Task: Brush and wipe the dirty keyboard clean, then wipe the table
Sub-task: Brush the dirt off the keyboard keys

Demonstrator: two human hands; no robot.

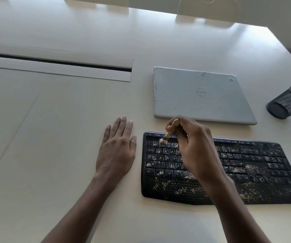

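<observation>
**Brush Held at the Upper Left Keys of a Crumb-Strewn Keyboard**

With the view read as a clock face, the black keyboard point(257, 165) is found at about 4 o'clock. It lies flat on the pale table point(62, 120), its long side running from 9 to 3 o'clock. Pale crumbs point(250, 168) are scattered over the keys and the palm rest.

A small wooden-handled brush point(169, 134) is pinched in the right hand point(195, 148) between the thumb and the curled fingers. The handle end is tilted toward 1 o'clock and the white bristles toward 7 o'clock. The bristles are seen at the number row near the keyboard's upper left corner; whether they press on the keys cannot be told. The hand is held over the keyboard's left half, and the keys beneath it are hidden.

The left hand point(118, 148) is laid flat, palm down, on the table at 9 o'clock of the keyboard, just beside its left edge but apart from it. Its fingers are straight and close together, pointed toward 12 o'clock, and nothing is held.

A closed silver laptop point(201, 95) is placed at 12 o'clock of the keyboard, near it but not touching. A black mesh cup point(286, 102) is seen at 2 o'clock, partly cut off by the view's right edge. A long cable slot point(58, 63) is set into the table at 10 o'clock of the view.
</observation>
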